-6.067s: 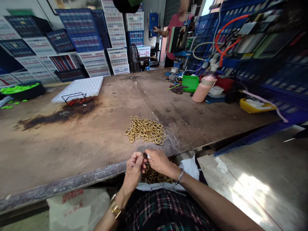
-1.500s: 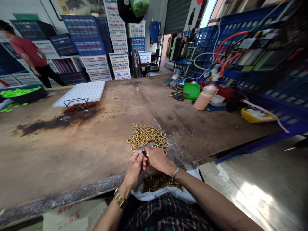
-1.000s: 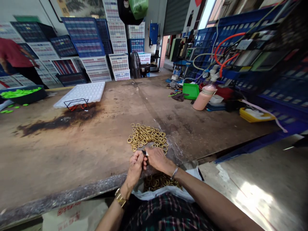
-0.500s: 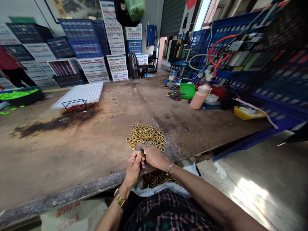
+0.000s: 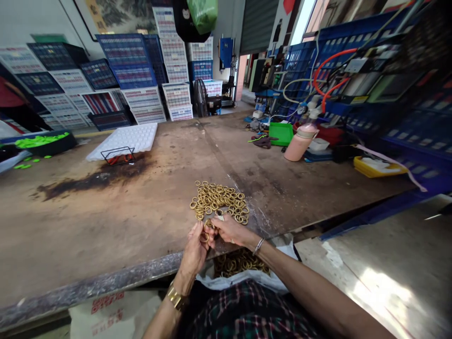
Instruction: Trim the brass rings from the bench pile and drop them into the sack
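Observation:
My left hand is closed, with brass-coloured rings between its thumb and fingers. My right hand meets it from the right, fingers closed at the rings. A small white piece with something dark beside it shows at the right hand's fingertips; its kind cannot be made out. Just beyond both hands, a pile of similar rings lies on the worn wooden table. Below the table edge, under my right wrist, more rings fill an open white sack at my lap.
On the left stand a white moulded tray, a black wire rack and a dark basin of bright green pieces. A pink bottle, a green tray and a yellow tray sit right. Stacked crates line the back.
The hands have turned slightly apart, and rings now show in the left fingers where a dark tip was earlier. A person in a red shirt has walked to the far left edge.

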Tool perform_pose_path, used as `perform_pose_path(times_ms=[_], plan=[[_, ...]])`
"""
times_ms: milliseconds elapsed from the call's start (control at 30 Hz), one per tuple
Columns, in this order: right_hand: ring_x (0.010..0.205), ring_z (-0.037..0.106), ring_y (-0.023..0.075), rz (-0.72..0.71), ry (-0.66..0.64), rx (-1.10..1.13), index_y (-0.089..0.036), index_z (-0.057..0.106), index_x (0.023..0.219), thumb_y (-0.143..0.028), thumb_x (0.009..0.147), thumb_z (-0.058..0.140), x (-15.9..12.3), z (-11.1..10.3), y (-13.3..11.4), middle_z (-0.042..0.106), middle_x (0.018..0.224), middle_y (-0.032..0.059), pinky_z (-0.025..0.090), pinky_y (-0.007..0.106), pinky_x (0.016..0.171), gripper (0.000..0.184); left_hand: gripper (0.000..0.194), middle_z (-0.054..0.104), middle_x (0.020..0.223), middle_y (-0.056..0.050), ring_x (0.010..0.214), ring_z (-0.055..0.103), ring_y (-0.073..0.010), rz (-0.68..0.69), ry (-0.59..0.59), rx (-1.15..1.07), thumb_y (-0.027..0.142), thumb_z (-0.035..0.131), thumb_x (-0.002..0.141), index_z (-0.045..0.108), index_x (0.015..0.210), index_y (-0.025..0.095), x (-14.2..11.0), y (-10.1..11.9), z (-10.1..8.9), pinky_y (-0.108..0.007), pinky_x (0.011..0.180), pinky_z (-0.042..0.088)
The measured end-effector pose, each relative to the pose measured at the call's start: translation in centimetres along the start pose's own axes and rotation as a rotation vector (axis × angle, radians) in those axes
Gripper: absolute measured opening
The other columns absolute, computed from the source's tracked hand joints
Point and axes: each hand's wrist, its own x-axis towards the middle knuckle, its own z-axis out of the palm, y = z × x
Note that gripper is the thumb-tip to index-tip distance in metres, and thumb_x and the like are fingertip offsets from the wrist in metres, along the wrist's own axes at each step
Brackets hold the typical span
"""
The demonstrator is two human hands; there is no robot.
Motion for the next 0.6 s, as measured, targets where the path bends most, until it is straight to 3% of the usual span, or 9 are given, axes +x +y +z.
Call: perform_pose_path(times_ms=[100, 300, 467, 600], plan=[[0.039, 0.039, 0.0057, 0.031, -0.041, 0.035, -0.016, 0.052, 0.068, -0.038, 0.079, 0.045, -0.11, 0.02, 0.17, 0.051, 0.053, -0.0031, 0.029, 0.017, 0.039, 0.026, 0.032, 0.054, 0.061, 0.001, 0.047, 0.045, -0.0061, -0.005, 0.029, 0.015, 0.045, 0.058, 0.073, 0.052, 0.067, 0.015, 0.20, -0.43, -0.34, -0.019, 0.043, 0.036], [0.056, 0.049, 0.0094, -0.086, 0.096, -0.035, -0.017, 0.053, 0.070, -0.029, 0.074, 0.049, 0.22, 0.04, 0.44, 0.055, 0.062, -0.0023, 0.038, 0.020, 0.053, 0.013, 0.030, 0.057, 0.062, 0.001, 0.048, 0.049, -0.0062, -0.069, 0.096, -0.023, 0.041, 0.066, 0.066, 0.052, 0.068, 0.014, 0.41, -0.69, -0.90, -0.017, 0.041, 0.036], [0.056, 0.044, 0.0084, -0.084, 0.168, -0.096, -0.016, 0.054, 0.067, -0.019, 0.068, 0.047, 0.33, -0.16, 0.52, 0.051, 0.061, -0.0041, 0.034, 0.019, 0.053, 0.008, 0.029, 0.055, 0.058, 0.002, 0.044, 0.046, -0.0052, -0.082, 0.113, -0.057, 0.040, 0.064, 0.069, 0.050, 0.067, 0.015, 0.35, -0.42, -0.99, -0.017, 0.040, 0.035], [0.052, 0.038, 0.0074, -0.083, 0.228, -0.114, -0.016, 0.053, 0.066, -0.021, 0.070, 0.044, 0.40, -0.51, 0.43, 0.045, 0.056, -0.0054, 0.029, 0.018, 0.050, 0.010, 0.029, 0.056, 0.058, 0.003, 0.042, 0.044, -0.0048, -0.062, 0.096, -0.009, 0.041, 0.063, 0.069, 0.049, 0.066, 0.015, 0.33, -0.44, -1.08, -0.017, 0.039, 0.034]])
